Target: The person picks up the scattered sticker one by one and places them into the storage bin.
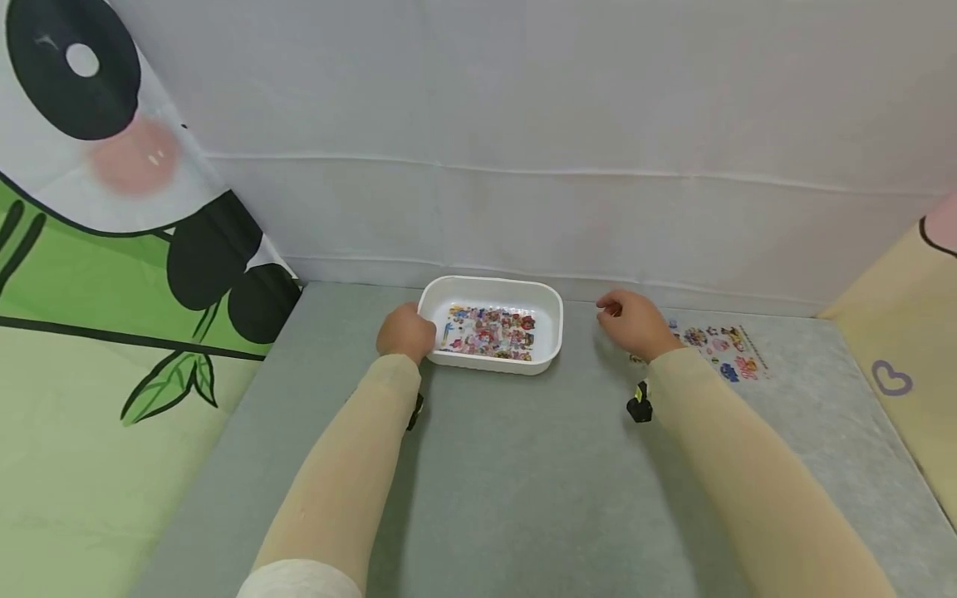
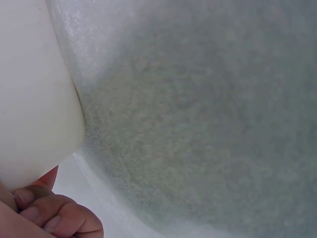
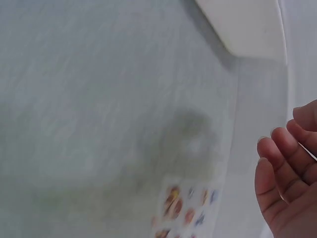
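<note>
Left grip (image 1: 406, 332) pinches the left end of a white rectangular plastic tray (image 1: 493, 364) — centre of the head view — which holds a multicoloured cartoon-printed sheet (image 1: 489, 332). Right grip (image 1: 635, 322), loosely curved, hangs right of the tray; farther right, another colourful sheet (image 1: 728, 349) lies on the grey bench (image 1: 523, 482).

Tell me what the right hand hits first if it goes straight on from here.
Likely the tray, at its right end: in the head view the right hand points left toward it. Height is unclear, so it might pass above.
</note>
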A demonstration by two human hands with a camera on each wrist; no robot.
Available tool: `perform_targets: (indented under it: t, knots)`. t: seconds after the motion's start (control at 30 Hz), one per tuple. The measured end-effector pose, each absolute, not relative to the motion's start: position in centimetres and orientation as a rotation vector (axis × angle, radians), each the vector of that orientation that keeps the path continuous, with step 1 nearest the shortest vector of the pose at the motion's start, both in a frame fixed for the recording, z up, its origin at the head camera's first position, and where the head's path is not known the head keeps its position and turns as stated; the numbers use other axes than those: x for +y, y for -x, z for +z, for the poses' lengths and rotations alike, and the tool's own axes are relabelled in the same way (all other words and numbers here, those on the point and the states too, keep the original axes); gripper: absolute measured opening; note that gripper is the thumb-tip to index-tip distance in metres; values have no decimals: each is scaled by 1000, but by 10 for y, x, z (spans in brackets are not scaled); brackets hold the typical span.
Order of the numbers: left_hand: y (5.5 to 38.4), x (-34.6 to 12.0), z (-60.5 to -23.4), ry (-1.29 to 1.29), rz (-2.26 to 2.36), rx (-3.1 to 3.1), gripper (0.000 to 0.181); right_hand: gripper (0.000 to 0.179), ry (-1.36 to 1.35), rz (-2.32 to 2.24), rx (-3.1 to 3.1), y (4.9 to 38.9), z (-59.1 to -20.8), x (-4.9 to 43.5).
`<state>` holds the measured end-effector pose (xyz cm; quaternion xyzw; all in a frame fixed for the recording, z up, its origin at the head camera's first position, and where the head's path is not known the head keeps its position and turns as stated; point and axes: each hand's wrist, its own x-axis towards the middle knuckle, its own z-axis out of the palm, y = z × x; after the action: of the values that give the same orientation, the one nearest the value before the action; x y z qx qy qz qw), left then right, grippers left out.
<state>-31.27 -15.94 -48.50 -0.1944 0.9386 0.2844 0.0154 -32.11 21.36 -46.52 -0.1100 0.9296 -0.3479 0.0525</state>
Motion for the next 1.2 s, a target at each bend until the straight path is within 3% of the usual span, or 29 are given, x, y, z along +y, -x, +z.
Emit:
perform_targets:
  t: [0.77,1.2]
  knots:
    - [309,-157,-491,600,872,2907,40,53,-19,-1187,2822,263,-498,307]
    - [311,-160,-483,601,874,2916,44,63,-298,-1301,2882,247,-509,365]
